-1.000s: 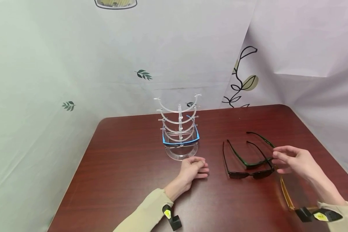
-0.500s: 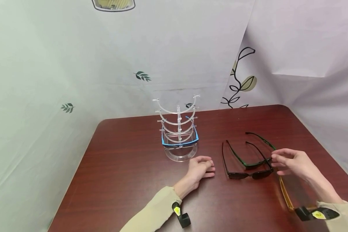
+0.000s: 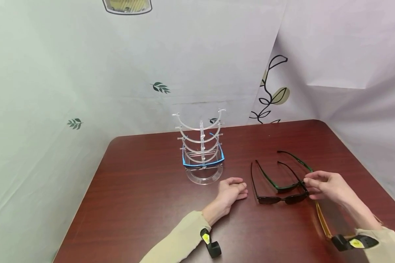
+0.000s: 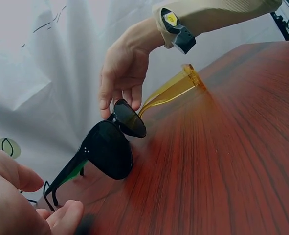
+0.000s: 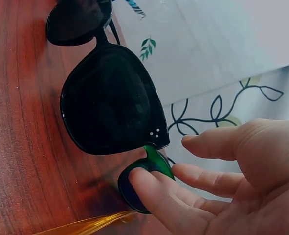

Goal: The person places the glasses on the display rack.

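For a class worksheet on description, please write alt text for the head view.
A person's right hand is at the right end of black sunglasses on a reddish-brown table, the left hand near their other end. Just behind lie green-framed glasses; amber-framed glasses, partly hidden, lie nearer the camera at right. Further left, a clear rack holds blue-framed glasses.

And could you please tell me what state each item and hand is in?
Black sunglasses: temples unfolded, on the table.
Green glasses: temples unfolded, behind the black sunglasses.
Yellow glasses: partly hidden; folding unclear.
Clear rack: upright, holding one pair.
Blue glasses: temples unfolded, on the clear rack.
Left hand: fingers relaxed, holding nothing.
Right hand: thumb and fingers apart.
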`<action>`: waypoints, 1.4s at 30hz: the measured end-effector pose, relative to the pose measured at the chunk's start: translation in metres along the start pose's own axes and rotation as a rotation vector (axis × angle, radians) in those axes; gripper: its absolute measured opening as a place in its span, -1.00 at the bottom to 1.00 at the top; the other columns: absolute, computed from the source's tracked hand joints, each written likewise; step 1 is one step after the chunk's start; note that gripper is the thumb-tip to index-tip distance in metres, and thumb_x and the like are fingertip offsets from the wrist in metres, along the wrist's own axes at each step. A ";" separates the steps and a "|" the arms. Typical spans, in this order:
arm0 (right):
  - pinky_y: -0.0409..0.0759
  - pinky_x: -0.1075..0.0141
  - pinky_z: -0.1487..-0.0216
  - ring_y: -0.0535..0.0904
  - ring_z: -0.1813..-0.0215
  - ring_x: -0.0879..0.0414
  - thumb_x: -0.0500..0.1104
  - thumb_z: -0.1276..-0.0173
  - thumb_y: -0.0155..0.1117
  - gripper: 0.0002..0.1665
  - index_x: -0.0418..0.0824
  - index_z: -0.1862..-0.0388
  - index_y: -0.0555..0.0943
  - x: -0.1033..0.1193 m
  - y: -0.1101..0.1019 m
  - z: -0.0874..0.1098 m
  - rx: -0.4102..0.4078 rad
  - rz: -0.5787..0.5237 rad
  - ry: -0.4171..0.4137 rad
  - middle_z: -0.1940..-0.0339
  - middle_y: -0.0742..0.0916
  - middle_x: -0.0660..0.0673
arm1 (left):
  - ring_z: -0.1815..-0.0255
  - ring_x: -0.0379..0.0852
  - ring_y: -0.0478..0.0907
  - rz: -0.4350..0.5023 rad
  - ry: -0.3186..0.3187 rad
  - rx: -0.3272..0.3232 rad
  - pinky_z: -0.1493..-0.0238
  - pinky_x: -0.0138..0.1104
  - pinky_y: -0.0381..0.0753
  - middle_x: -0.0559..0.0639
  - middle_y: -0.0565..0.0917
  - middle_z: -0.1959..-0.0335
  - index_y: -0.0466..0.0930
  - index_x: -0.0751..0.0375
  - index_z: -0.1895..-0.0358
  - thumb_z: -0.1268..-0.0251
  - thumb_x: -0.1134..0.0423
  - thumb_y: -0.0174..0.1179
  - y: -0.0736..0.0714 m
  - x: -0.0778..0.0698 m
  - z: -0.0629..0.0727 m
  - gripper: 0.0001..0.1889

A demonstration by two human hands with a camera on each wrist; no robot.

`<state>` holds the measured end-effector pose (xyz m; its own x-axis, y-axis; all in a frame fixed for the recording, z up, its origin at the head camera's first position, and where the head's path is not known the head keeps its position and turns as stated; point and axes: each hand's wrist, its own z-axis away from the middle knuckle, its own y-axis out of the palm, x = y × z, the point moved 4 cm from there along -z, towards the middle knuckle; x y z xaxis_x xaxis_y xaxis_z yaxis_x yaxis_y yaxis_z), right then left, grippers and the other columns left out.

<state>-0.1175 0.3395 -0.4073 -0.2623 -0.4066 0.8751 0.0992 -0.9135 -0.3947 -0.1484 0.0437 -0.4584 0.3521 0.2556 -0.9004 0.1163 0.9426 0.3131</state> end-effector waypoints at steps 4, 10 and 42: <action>0.75 0.12 0.25 0.73 0.28 0.14 -0.21 -0.51 0.21 -0.49 -0.68 -0.14 0.40 0.001 0.001 0.000 -0.002 0.021 -0.004 0.17 0.75 -0.24 | 0.44 -0.10 0.64 0.012 -0.011 0.008 0.19 -0.15 0.75 0.27 0.68 0.29 0.50 0.62 -0.01 -0.27 0.58 0.20 0.003 0.002 0.000 -0.73; 0.75 0.11 0.23 0.73 0.27 0.16 -0.26 -0.50 0.19 -0.60 -0.64 -0.05 0.47 0.000 0.000 0.002 0.000 0.034 0.002 0.21 0.75 -0.21 | 0.42 -0.07 0.65 0.029 -0.018 0.018 0.21 -0.16 0.75 0.20 0.67 0.36 0.50 0.62 0.00 -0.27 0.59 0.20 0.009 0.005 -0.002 -0.74; 0.75 0.16 0.21 0.72 0.29 0.07 -0.30 -0.51 0.16 -0.63 -0.69 0.00 0.51 -0.009 0.002 -0.001 0.105 0.002 0.008 0.24 0.75 -0.19 | 0.43 -0.17 0.65 0.066 -0.068 0.053 0.17 -0.27 0.73 0.25 0.71 0.36 0.61 0.58 0.09 -0.12 0.69 0.24 0.021 0.015 -0.004 -0.75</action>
<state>-0.1156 0.3411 -0.4161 -0.2693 -0.4087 0.8720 0.1998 -0.9095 -0.3646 -0.1441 0.0685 -0.4665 0.4229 0.2998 -0.8552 0.1387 0.9112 0.3880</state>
